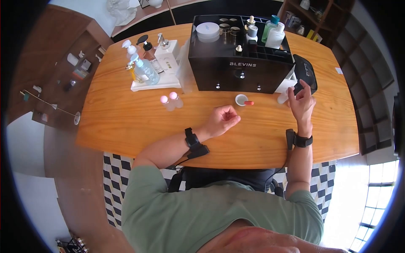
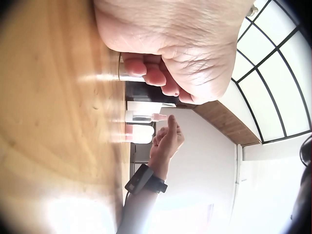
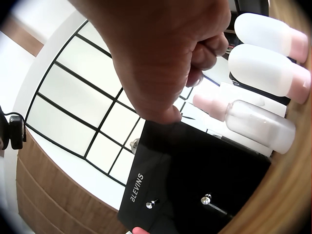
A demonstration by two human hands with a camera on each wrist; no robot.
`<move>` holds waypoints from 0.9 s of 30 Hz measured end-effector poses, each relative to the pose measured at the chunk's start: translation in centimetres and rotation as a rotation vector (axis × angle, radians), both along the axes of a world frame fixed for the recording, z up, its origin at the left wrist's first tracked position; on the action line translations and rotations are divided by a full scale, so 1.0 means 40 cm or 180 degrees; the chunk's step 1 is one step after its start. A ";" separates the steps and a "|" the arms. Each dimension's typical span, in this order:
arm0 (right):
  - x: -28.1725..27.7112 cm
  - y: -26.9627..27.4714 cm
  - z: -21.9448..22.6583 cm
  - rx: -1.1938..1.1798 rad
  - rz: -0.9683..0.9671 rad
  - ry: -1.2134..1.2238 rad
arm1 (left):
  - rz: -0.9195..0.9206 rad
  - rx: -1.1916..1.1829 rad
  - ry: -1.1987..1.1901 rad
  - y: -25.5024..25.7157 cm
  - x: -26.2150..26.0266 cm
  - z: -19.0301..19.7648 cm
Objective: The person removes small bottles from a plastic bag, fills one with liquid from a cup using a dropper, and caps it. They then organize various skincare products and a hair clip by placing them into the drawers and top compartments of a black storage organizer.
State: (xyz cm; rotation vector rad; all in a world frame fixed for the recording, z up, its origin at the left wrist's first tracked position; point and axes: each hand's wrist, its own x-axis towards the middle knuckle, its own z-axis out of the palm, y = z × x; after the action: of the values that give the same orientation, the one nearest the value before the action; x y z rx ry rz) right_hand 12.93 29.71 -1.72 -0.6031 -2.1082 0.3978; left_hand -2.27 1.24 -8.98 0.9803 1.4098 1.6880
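Observation:
My left hand (image 1: 222,121) hovers over or rests on the wood, fingers loosely curled, holding nothing visible. Just beyond it sits a small white jar (image 1: 239,98) with a red-orange stick (image 1: 249,103) at its edge. My right hand (image 1: 302,103) has thumb and fingers apart beside a frosted bottle (image 1: 282,98); no grip on it shows. In the right wrist view, a clear spray bottle (image 3: 261,126) with a pink top stands beside two frosted bottles (image 3: 261,69) with pink caps, below the right hand (image 3: 156,58). Two pink-topped bottles (image 1: 176,101) stand left of the left hand.
A black BLEVINS drawer box (image 1: 219,71) stands at the table's back, bearing jars and bottles. To its left, a white tray (image 1: 156,85) holds several pump bottles. A black case (image 1: 304,71) lies right of the box. The table's front edge (image 1: 236,168) runs near the body.

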 end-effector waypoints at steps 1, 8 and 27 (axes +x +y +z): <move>0.004 0.000 0.001 0.0031 0.0057 0.0162 | -0.0018 0.0084 -0.0034 0.000 -0.001 -0.003; -0.002 -0.028 -0.017 0.0114 0.0612 0.0783 | 0.0005 0.0464 0.0497 -0.024 -0.008 0.061; 0.007 -0.101 -0.009 -0.0056 0.1244 0.0719 | 0.1754 -0.2266 0.4817 -0.283 -0.213 0.286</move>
State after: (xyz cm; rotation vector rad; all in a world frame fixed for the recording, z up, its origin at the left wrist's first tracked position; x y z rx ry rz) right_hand 13.20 25.67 -2.06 -0.1409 -1.9999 0.6703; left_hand -10.81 -10.10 2.46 1.5305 3.1229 0.2872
